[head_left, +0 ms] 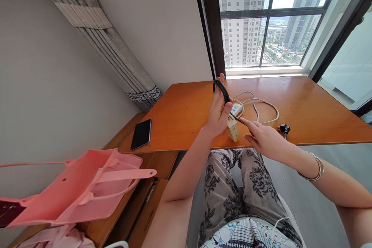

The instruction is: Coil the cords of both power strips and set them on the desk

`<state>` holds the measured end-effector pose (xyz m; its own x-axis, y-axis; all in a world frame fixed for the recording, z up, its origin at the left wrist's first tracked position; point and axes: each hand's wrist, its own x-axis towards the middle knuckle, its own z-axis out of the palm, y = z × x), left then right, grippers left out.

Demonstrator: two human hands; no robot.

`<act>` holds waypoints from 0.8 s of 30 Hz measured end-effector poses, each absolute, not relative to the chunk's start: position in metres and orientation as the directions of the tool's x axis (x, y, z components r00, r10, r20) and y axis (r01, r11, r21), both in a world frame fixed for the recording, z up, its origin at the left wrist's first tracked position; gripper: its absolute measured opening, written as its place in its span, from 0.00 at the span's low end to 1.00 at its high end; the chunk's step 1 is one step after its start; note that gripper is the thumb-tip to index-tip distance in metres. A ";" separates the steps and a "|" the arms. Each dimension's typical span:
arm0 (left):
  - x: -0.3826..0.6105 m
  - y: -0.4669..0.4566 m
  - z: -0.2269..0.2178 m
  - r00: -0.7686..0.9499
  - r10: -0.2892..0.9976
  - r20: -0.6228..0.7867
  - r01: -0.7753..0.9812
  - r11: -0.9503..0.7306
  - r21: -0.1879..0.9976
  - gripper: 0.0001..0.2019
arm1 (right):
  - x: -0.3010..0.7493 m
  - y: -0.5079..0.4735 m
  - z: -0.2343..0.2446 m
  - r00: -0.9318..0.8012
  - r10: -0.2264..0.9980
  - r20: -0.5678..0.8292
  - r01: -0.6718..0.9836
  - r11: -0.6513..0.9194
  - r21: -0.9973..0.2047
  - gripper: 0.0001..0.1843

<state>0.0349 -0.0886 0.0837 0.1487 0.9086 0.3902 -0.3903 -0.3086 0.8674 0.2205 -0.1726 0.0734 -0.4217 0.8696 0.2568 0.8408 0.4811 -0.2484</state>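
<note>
A thin black cable [222, 90] is wound in several loops around my left hand [217, 115], which is raised over the table with its fingers pointing up. From the loops, a straight length of the cable runs down to the right. My right hand [263, 137] has hold of that length at its fingertips; the grip itself is partly hidden. Below and behind the hands lie a white power strip [236, 109] and a cream-coloured block [233, 131] near the table's front edge.
A white cord [274, 114] curls across the wooden table [325, 112]. Near the front edge lies a black plug [285, 128]. On the table's left is a dark phone [141, 134]. An open pink bag [87, 186] rests on wooden furniture at left. A window [270, 13] is behind.
</note>
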 end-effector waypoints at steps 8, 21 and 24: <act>0.044 -0.090 0.095 0.347 0.789 0.507 -0.348 -0.394 0.851 0.09 | 0.231 -0.173 0.134 -0.528 0.633 0.566 0.746 0.664 -0.046 0.19; 0.040 -0.115 0.110 0.783 0.622 0.031 -0.347 0.395 0.851 0.24 | 0.231 -0.120 0.166 -0.467 0.629 0.621 0.472 0.772 -0.426 0.18; 0.039 -0.121 0.110 0.748 0.661 0.060 -0.435 0.420 0.796 0.25 | 0.233 -0.112 0.152 -0.466 0.704 0.536 0.367 0.705 -0.607 0.20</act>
